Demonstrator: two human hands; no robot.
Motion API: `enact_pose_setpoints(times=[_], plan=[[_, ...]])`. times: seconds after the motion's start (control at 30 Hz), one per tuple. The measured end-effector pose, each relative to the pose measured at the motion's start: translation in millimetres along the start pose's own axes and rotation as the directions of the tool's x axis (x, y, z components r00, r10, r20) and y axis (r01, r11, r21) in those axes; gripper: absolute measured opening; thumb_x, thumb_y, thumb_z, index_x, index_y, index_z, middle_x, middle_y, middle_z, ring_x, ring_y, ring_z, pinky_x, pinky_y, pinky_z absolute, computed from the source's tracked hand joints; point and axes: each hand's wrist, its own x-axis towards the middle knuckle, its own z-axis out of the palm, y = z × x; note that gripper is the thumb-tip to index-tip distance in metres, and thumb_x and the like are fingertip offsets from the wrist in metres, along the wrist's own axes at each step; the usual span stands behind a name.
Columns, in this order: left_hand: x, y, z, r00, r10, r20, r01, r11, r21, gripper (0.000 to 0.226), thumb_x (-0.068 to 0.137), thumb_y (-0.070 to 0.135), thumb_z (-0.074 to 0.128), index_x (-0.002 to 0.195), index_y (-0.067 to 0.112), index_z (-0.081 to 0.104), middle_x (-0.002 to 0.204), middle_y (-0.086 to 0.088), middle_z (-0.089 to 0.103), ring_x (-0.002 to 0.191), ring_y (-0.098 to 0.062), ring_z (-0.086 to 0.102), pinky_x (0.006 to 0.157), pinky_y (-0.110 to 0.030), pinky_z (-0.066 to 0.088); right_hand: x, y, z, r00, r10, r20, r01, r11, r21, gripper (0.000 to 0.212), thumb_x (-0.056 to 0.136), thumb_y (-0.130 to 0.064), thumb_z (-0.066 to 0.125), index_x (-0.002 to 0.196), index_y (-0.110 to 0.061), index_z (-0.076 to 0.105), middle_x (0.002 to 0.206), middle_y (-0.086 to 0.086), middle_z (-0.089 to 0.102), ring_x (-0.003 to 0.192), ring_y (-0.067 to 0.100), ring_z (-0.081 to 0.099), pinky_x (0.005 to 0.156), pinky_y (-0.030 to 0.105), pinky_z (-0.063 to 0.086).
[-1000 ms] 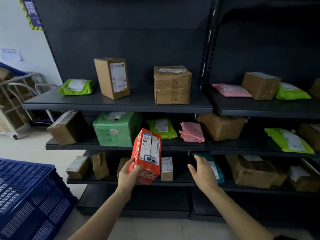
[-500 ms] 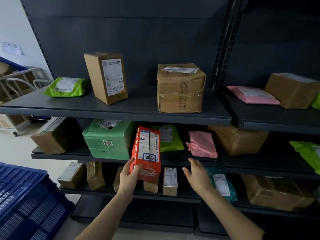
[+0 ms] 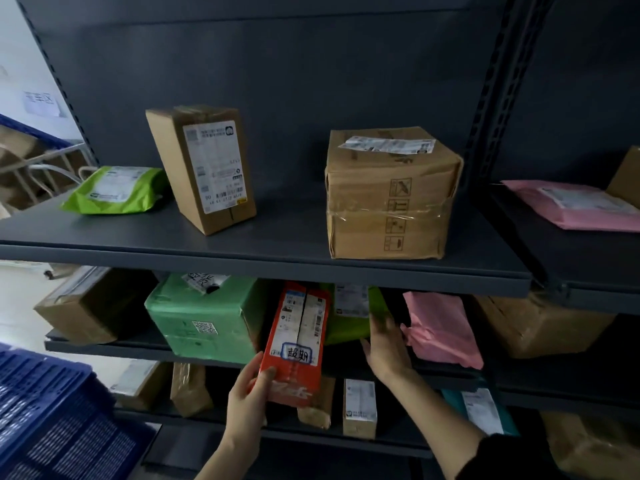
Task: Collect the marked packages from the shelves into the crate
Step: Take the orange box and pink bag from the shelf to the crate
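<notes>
The left hand (image 3: 247, 398) grips the red box (image 3: 294, 344) by its lower end, thumb on the front face, holding it upright in front of the middle shelf (image 3: 104, 344). A stamped mark in a blue frame sits on its label, so it looks like one of the wanted packages. Over the last second this hand has barely altered its hold; the view has closed in on the shelves and the box now overlaps the shelf edge above it.

The right hand (image 3: 384, 344) has changed more: a second ago it hung open and empty in front of the lowest shelf, and now it reaches up into the middle shelf, fingers spread, touching or just short of the green bag (image 3: 349, 313) behind the box, with the pink bag (image 3: 436, 327) just to its right. It holds nothing yet. I judge a second pick is starting while the first is not yet in the crate.

Room is tight there: the top shelf edge (image 3: 381, 275) hangs close above the right hand, and the green box (image 3: 201, 320) flanks the red box on the left. The crate (image 3: 45, 410) sits near left, low, with open floor between it and the shelving, so the way down and left for the red box looks clear.
</notes>
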Motion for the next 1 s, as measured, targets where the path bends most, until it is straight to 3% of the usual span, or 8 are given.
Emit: enact_pose_setpoints(times=[0.1, 0.3, 0.37, 0.43, 0.53, 0.73, 0.87, 1.0], plan=[[0, -3, 2, 1.0, -0.002, 0.005, 0.002, 0.999, -0.042, 0.038, 0.09, 0.014, 0.056, 0.127, 0.008, 0.056, 0.102, -0.02, 0.071, 0.1, -0.039, 0.065, 0.097, -0.054, 0.047, 18, 3, 10, 0.998, 0.026, 0.055, -0.022, 0.997, -0.077, 0.068, 0.091, -0.01, 0.051, 0.147, -0.021, 0.014, 0.154, 0.018, 0.011, 0.142, 0.032, 0.018, 0.112, 0.037, 0.028], [-6, 2, 8, 1.0, 0.015, 0.016, -0.014, 0.998, -0.061, 0.027, 0.092, 0.014, 0.052, 0.118, 0.014, 0.061, 0.101, -0.015, 0.071, 0.096, -0.031, 0.066, 0.085, -0.04, 0.049, 15, 14, 22, 0.994, -0.104, -0.039, 0.097, 0.981, -0.166, 0.047, 0.084, 0.004, 0.047, 0.128, -0.009, 0.05, 0.128, 0.012, 0.053, 0.121, 0.029, 0.047, 0.101, 0.037, 0.04], [-9, 6, 8, 1.0, 0.017, 0.019, -0.016, 0.998, -0.056, 0.026, 0.093, 0.014, 0.051, 0.117, 0.014, 0.062, 0.099, -0.013, 0.071, 0.092, -0.027, 0.066, 0.081, -0.037, 0.05, 4, 15, 19, 0.983, -0.161, -0.085, 0.147, 0.977, -0.155, 0.04, 0.075, 0.011, 0.054, 0.111, -0.002, 0.062, 0.11, 0.017, 0.062, 0.105, 0.034, 0.058, 0.087, 0.038, 0.049], [-12, 9, 8, 1.0, 0.015, 0.016, -0.015, 0.999, -0.047, 0.029, 0.094, 0.015, 0.05, 0.12, 0.011, 0.06, 0.099, -0.014, 0.07, 0.09, -0.026, 0.066, 0.079, -0.036, 0.051, -10, 17, 13, 0.962, -0.231, -0.143, 0.203, 0.961, -0.187, 0.034, 0.05, 0.016, 0.072, 0.08, 0.0, 0.07, 0.078, 0.016, 0.067, 0.074, 0.033, 0.066, 0.061, 0.032, 0.055], [-17, 11, 9, 1.0, 0.011, 0.008, -0.01, 0.999, -0.043, 0.035, 0.094, 0.016, 0.049, 0.127, 0.006, 0.056, 0.103, -0.018, 0.068, 0.091, -0.029, 0.064, 0.079, -0.037, 0.051, -32, 19, 4, 0.945, -0.266, -0.191, 0.232, 0.955, -0.185, 0.04, 0.026, 0.014, 0.08, 0.056, -0.007, 0.066, 0.055, 0.005, 0.061, 0.048, 0.022, 0.06, 0.042, 0.021, 0.047], [-27, 11, 14, 1.0, 0.004, 0.025, -0.003, 0.999, -0.044, 0.035, 0.095, 0.015, 0.048, 0.128, 0.005, 0.054, 0.104, -0.018, 0.066, 0.09, -0.028, 0.063, 0.075, -0.033, 0.05, -59, 29, 3, 0.97, -0.198, -0.138, 0.179, 0.974, -0.141, 0.027, 0.048, 0.017, 0.075, 0.066, -0.002, 0.067, 0.064, 0.011, 0.064, 0.059, 0.028, 0.063, 0.049, 0.03, 0.052], [-29, 11, 15, 0.999, 0.006, 0.04, -0.004, 0.998, -0.07, 0.034, 0.095, 0.014, 0.049, 0.127, 0.004, 0.055, 0.101, -0.017, 0.066, 0.082, -0.024, 0.063, 0.063, -0.023, 0.052, -60, 31, -4, 0.985, -0.166, -0.043, 0.159, 0.978, -0.138, 0.023, 0.089, -0.004, 0.051, 0.107, -0.007, 0.064, 0.106, 0.008, 0.063, 0.1, 0.025, 0.057, 0.083, 0.031, 0.047], [-28, 12, 18, 0.999, 0.025, 0.032, -0.022, 0.995, -0.098, 0.036, 0.094, 0.014, 0.05, 0.128, 0.003, 0.054, 0.111, -0.024, 0.065, 0.097, -0.034, 0.062, 0.087, -0.042, 0.05, -60, 39, -25, 0.938, -0.205, -0.278, 0.183, 0.978, -0.103, 0.038, 0.07, -0.008, 0.078, 0.106, -0.004, 0.067, 0.107, 0.013, 0.067, 0.099, 0.03, 0.064, 0.084, 0.038, 0.055]])
